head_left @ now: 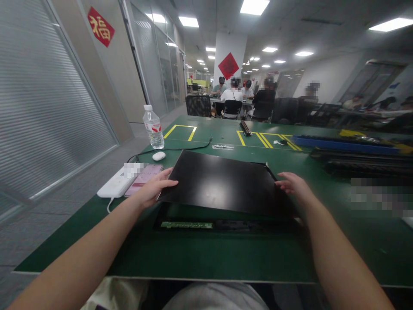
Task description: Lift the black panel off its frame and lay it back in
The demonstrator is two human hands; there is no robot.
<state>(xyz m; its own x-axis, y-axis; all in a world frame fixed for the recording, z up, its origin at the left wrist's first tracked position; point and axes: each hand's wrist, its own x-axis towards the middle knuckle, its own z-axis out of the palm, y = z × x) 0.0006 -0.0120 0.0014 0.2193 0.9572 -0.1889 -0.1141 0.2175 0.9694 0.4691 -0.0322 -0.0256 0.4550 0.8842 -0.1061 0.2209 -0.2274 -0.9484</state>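
Observation:
A flat black panel (pixel 222 181) lies tilted on the green table (pixel 200 254), its near edge raised off the surface. My left hand (pixel 153 188) grips the panel's left edge with the fingers curled over it. At the panel's right edge my right hand (pixel 294 186) holds on, fingers bent around the rim. Under the raised near edge a dark tray shows a green circuit strip (pixel 186 224).
A pink phone (pixel 143 179) and a white power strip (pixel 116 183) lie left of the panel. Behind them stand a water bottle (pixel 153 127) and a white mouse (pixel 158 156). Blue and black trays (pixel 348 145) sit at the right. Several people sit at far desks.

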